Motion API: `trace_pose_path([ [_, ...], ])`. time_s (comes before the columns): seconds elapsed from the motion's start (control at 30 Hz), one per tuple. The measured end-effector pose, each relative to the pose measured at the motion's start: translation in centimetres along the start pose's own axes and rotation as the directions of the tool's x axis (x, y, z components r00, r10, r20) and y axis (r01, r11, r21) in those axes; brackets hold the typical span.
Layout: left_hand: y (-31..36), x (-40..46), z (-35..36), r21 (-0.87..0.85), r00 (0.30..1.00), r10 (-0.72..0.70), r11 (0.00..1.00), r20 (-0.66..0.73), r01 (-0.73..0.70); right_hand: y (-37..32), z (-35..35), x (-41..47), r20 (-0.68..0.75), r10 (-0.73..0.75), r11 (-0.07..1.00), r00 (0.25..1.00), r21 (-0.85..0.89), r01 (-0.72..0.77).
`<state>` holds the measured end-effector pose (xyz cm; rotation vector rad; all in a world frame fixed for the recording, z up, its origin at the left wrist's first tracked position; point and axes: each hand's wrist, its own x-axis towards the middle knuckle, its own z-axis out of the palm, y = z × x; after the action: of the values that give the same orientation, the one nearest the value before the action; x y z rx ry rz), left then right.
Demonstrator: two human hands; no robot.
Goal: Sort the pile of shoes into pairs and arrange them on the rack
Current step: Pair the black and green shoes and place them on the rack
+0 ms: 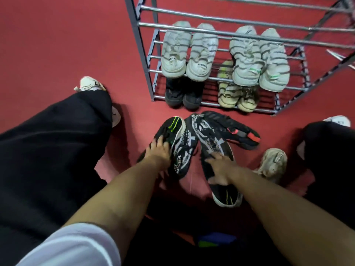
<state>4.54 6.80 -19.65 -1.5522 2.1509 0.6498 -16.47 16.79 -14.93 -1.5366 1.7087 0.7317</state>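
Nearest the camera, two bare forearms reach down over the red floor [57, 45]. The left hand [158, 150] lies fingers spread on a black-and-white sneaker [177, 148] with a green-striped heel, pressing on its collar; whether the fingers curl around it cannot be told. The right hand [221, 167] rests flat, fingers apart, on the matching black-and-white sneaker [215, 148], whose heel points toward the camera. The two shoes' toes nearly meet between the hands. Just beyond the right hand's shoe lies a black shoe with red accents [236, 129], touching it. To the right, near the right forearm, a single worn beige shoe [272, 162] sits on the floor, apart from the others. That makes four loose shoes on the floor.

Farther off stands the metal rack [144, 60]. Its lower tier holds one black pair [182, 93] on the left and one cream striped pair [236, 95] on the right. The tier above carries two pairs of white striped sneakers [190, 50], four shoes side by side. The upper bars hold nothing visible.
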Motion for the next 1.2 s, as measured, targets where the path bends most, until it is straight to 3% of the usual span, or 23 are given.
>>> trace_pose_path([
  [0.07,0.0,0.0,0.6,-0.099,0.992,-0.023,0.994,0.123,0.035,-0.2,1.1,-0.4,0.044,-0.022,1.0,0.999,-0.016,0.023],
  [0.17,-1.2,0.6,-0.8,-0.262,0.999,-0.042,0.964,0.006,0.042,-0.3,0.5,-0.7,-0.16,-0.005,0.987,0.987,0.155,0.031],
  [0.27,-2.5,1.8,-1.9,-0.415,0.974,-0.206,0.897,-0.092,0.15,1.0,-0.6,-0.1,-0.337,0.207,0.925,0.919,0.374,-0.071],
  [0.3,-2.7,1.9,-2.0,-0.44,0.962,-0.268,0.871,-0.056,0.217,1.5,-0.8,0.2,-0.347,0.305,0.885,0.887,0.446,-0.13],
  [0.4,-3.1,2.5,-0.9,-0.532,0.931,-0.345,0.77,0.118,0.353,3.0,-1.1,1.1,-0.224,0.498,0.716,0.838,0.652,-0.252],
  [0.53,-5.0,4.1,2.0,-0.461,0.899,-0.346,0.773,0.268,0.435,2.8,-0.4,2.2,-0.011,0.506,0.435,0.863,0.867,-0.244],
  [0.6,-4.8,4.0,1.7,-0.54,0.92,-0.249,0.751,0.302,0.381,2.6,-0.1,3.0,-0.012,0.518,0.413,0.855,0.879,-0.238],
  [0.73,-3.3,2.6,0.3,-0.759,0.883,-0.05,0.49,0.467,0.429,0.7,-1.1,2.4,-0.047,0.534,0.457,0.844,0.856,-0.242],
  [0.87,-3.0,2.8,0.1,-0.818,0.901,-0.105,0.384,0.421,0.427,-2.0,-0.8,2.0,-0.046,0.554,0.4,0.831,0.89,-0.217],
  [0.93,-2.4,2.7,-0.6,-0.809,0.911,-0.14,0.423,0.387,0.409,-3.0,-0.7,1.5,0.006,0.511,0.354,0.859,0.91,-0.217],
  [1.0,-2.0,2.8,-1.9,-0.766,0.94,-0.21,0.545,0.269,0.341,-3.8,-0.8,1.0,0.07,0.386,0.357,0.92,0.908,-0.219],
  [1.03,-2.0,2.9,-2.9,-0.713,0.954,-0.244,0.636,0.175,0.294,-4.1,-0.8,0.5,0.092,0.291,0.433,0.952,0.875,-0.217],
  [1.13,-3.3,2.8,-7.6,-0.42,0.982,-0.183,0.895,-0.041,0.149,-4.6,-1.7,-0.9,0.144,0.029,0.825,0.989,0.555,-0.105],
  [1.2,-4.4,2.1,-11.0,-0.267,0.994,-0.095,0.961,-0.062,0.075,-4.6,-3.1,-1.5,-0.021,0.04,0.949,0.999,0.315,-0.032],
])
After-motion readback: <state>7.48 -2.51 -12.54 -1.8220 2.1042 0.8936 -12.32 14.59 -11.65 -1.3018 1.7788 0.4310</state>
